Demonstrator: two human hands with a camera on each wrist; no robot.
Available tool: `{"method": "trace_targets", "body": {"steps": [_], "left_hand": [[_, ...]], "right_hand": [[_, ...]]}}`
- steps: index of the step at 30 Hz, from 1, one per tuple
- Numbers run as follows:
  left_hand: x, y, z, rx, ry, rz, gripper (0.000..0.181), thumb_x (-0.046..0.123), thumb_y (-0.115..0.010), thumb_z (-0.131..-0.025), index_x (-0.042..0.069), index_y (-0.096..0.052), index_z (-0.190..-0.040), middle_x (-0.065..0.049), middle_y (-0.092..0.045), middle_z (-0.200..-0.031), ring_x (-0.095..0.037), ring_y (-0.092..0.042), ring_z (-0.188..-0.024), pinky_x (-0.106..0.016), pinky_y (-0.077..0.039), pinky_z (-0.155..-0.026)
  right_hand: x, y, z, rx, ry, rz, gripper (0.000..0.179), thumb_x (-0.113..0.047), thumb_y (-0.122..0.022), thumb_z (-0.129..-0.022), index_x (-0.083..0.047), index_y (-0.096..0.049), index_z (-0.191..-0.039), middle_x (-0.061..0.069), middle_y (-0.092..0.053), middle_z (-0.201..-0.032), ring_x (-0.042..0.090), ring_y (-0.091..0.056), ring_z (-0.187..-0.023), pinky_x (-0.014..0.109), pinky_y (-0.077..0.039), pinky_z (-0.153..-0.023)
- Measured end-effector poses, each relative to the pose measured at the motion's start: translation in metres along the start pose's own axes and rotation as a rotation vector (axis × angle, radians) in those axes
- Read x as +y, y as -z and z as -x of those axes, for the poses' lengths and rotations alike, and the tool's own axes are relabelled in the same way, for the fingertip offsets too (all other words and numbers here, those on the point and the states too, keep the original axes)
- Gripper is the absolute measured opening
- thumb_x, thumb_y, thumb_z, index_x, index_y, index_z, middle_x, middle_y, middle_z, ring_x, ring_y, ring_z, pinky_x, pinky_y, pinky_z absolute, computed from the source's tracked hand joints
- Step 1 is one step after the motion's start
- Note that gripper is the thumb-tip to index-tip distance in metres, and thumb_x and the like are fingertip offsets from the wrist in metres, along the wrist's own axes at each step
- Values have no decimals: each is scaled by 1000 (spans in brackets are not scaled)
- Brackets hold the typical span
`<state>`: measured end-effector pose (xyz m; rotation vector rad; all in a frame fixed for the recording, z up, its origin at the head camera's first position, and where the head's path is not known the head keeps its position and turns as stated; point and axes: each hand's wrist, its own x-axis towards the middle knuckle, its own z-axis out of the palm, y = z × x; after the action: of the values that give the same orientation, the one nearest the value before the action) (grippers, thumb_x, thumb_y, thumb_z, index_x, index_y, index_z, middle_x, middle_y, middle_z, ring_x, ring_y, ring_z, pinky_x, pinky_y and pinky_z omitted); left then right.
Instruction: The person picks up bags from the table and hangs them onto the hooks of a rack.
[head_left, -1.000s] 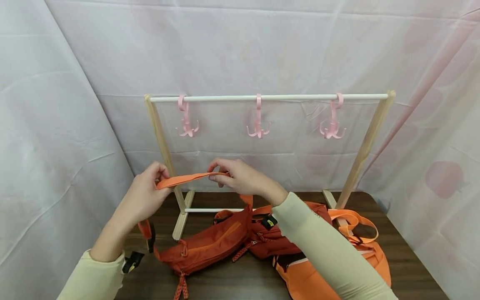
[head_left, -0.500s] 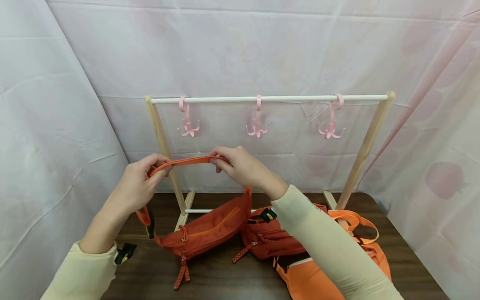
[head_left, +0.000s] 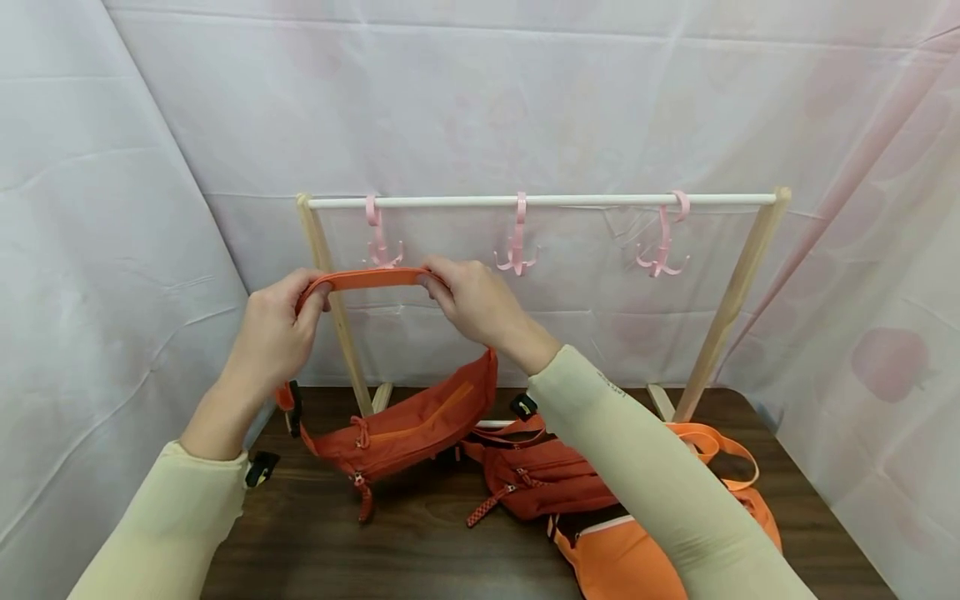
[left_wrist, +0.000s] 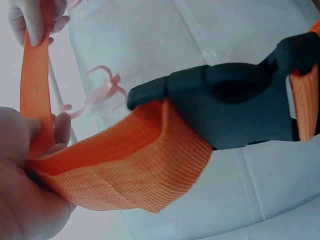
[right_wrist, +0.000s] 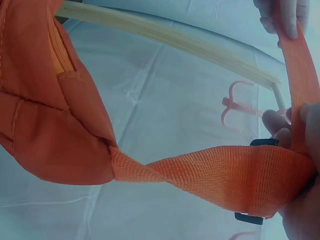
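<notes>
My left hand [head_left: 281, 321] pinches an orange strap [head_left: 375, 278] between thumb and fingers. Farther right, my right hand [head_left: 476, 304] grips the same strap, which is stretched between both hands. Below hangs the red-orange waist bag [head_left: 416, 421], tilted with its right end higher; it looks lifted from the table. A black side-release buckle [left_wrist: 235, 105] shows large and fastened in the left wrist view. In the right wrist view, the webbing twists near the bag's end and passes through a black strap adjuster [right_wrist: 250, 218]. Just behind the strap is the left pink hook [head_left: 381, 250].
A wooden rack with a white rod [head_left: 585, 201] stands at the back. It also bears a middle pink hook [head_left: 516, 250] and a right one [head_left: 662, 250]. Another red bag [head_left: 540, 479] and an orange bag [head_left: 626, 554] lie on the brown table [head_left: 420, 558], partly behind my right sleeve.
Both hands have risen with the strap, from well below the hooks to near the left hook's tips. The waist bag has come up with them, away from the other red bag.
</notes>
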<state>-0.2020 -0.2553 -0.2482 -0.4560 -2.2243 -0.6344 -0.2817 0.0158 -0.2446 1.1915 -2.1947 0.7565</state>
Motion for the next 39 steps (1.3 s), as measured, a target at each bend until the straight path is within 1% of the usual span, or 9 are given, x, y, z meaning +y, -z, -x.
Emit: {"method": "trace_targets", "body": {"steps": [4,8,12,16,22,26,30,35,39], "left_hand": [[-4,-5,-11,22,7,-23,20,17,-58,-111,3,-72,-110,-9,-70,-85,-20,-47,-59,-28,-35,-54],[-7,-9,-21,40,19,-50,22,19,-57,-112,3,-71,-110,-9,-68,-83,-23,-48,-61,-30,-36,-55],[-10,-14,-28,45,51,-79,24,23,-55,-112,3,-70,-111,-10,-67,-83,-25,-50,-63,-36,-38,-57],[-13,-19,-33,49,89,-97,27,25,-54,-113,3,-69,-114,-12,-68,-84,-29,-52,-64,-42,-40,-59],[-17,-28,-41,54,133,-132,30,27,-53,-113,2,-69,-117,-13,-69,-83,-33,-57,-64,-45,-41,-58],[-20,-34,-43,43,166,-143,31,28,-52,-114,3,-68,-117,-14,-67,-81,-34,-58,-62,-46,-41,-56],[-23,-38,-41,22,192,-144,29,28,-53,-113,4,-68,-115,-13,-66,-79,-34,-58,-61,-46,-41,-55],[-26,-43,-37,-9,206,-144,27,27,-53,-113,5,-68,-114,-12,-66,-78,-33,-59,-61,-46,-42,-54],[-29,-44,-35,-17,212,-144,27,28,-52,-113,6,-68,-111,-11,-65,-77,-32,-58,-61,-46,-41,-54]], "right_hand": [[3,1,-10,17,-31,55,18,-26,-58,-112,-12,-68,-107,-2,-55,-72,13,-47,-58,29,-38,-56],[6,1,-18,29,-70,95,17,-27,-58,-112,-13,-68,-109,-2,-56,-72,16,-48,-59,31,-40,-57],[9,-1,-25,43,-95,121,16,-27,-58,-112,-14,-68,-111,-2,-58,-72,17,-50,-60,32,-41,-58],[13,-3,-31,52,-103,134,16,-25,-58,-112,-13,-68,-112,-1,-57,-71,17,-49,-60,31,-40,-57],[18,-6,-38,41,-151,160,19,-28,-55,-113,-14,-67,-113,0,-58,-73,20,-51,-61,33,-41,-58],[21,-10,-41,18,-183,180,19,-30,-54,-113,-15,-66,-113,0,-61,-78,21,-55,-66,35,-44,-62],[25,-16,-38,-3,-194,180,18,-31,-54,-113,-16,-63,-108,0,-58,-72,20,-54,-64,34,-44,-61],[30,-22,-34,-8,-200,182,18,-31,-54,-113,-16,-61,-105,0,-53,-68,20,-52,-60,34,-42,-59],[32,-26,-34,-19,-204,177,16,-29,-55,-113,-16,-62,-106,0,-56,-71,20,-54,-62,33,-43,-60]]}}
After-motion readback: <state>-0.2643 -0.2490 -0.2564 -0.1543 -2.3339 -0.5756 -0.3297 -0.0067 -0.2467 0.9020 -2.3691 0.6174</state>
